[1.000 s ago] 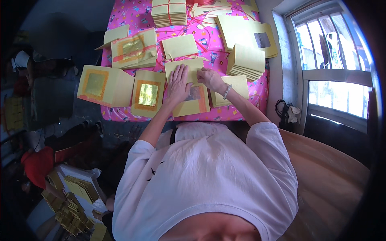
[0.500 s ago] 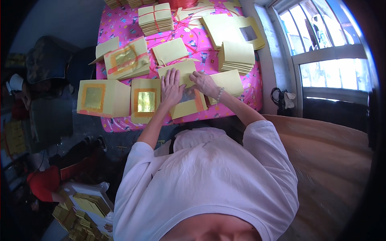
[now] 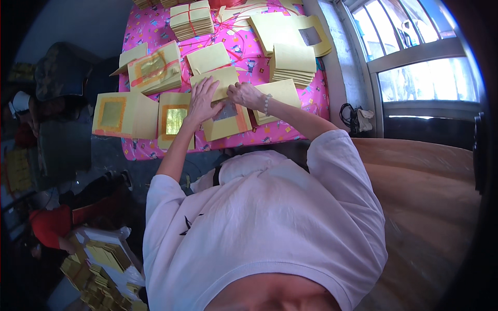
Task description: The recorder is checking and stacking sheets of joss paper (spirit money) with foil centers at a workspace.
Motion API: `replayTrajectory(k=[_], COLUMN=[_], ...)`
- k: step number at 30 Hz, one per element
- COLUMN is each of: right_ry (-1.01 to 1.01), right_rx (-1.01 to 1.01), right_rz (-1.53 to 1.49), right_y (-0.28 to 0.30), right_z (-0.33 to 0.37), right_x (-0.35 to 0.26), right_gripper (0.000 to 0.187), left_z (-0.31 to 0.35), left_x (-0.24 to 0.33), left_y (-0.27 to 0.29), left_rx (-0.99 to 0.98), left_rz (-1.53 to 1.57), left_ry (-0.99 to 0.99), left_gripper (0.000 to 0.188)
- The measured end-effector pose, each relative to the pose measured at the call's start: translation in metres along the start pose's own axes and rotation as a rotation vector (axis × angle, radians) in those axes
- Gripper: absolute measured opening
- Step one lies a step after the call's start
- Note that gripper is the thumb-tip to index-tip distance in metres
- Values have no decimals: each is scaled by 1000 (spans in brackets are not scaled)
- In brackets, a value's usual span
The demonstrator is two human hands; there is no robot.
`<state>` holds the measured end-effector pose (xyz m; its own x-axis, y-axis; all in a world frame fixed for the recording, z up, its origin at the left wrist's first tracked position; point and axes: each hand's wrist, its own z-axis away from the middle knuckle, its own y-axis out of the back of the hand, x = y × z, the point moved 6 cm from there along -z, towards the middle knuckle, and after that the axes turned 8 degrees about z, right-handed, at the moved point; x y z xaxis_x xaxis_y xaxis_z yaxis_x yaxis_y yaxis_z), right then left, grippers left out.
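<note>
A folded yellow paper (image 3: pixel 221 128), with a see-through window and an orange strip along its right side, lies before me on the table. Across its left part rests my left hand (image 3: pixel 204 101), fingers stretched out flat. My right hand (image 3: pixel 248 96), with a beaded bracelet at the wrist, has its fingers curled and pinched at the paper's upper right edge. The fingertips are partly hidden. Left of the left hand sits another yellow paper with a gold, orange-framed square (image 3: pixel 175 120). A plain yellow folded sheet (image 3: pixel 284 96) is under and beside my right wrist.
The pink patterned tablecloth (image 3: pixel 254 66) carries a red-tied paper bundle (image 3: pixel 191 22), a folded stack (image 3: pixel 292 63), and a gold-square stack (image 3: pixel 154 67). An open gold-windowed folder (image 3: pixel 124 115) is at left. A barred window (image 3: pixel 415 57) stands at right. Someone in red (image 3: pixel 51 226) is at lower left.
The view has shifted, so the table and papers appear a little farther left and up. My right fingers look more tightly curled at the paper's edge; my left hand stays flat on it.
</note>
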<state>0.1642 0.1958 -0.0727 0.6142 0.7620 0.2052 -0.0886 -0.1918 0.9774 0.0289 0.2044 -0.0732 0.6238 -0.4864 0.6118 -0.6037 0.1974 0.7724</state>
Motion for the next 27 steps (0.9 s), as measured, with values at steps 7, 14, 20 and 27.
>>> replayTrajectory(k=[7,14,20,27], right_ry=[-150,-869,-936,-900], right_rx=[22,37,76,192], right_rz=[-184,-1251,-1580,-1279], right_y=[41,41,5,-30], right_z=[-2,84,174,220], right_x=[30,98,110,102], right_gripper=[35,60,51,41], left_z=[-4,-26,-32,-17], left_x=[15,109,164,173], left_y=[12,24,-48,-118], left_rx=[110,251,164,25], left_rz=[-357,-373,-291,-259], left_ry=[-91,-220,-258,-185], left_gripper=[43,45,54,58])
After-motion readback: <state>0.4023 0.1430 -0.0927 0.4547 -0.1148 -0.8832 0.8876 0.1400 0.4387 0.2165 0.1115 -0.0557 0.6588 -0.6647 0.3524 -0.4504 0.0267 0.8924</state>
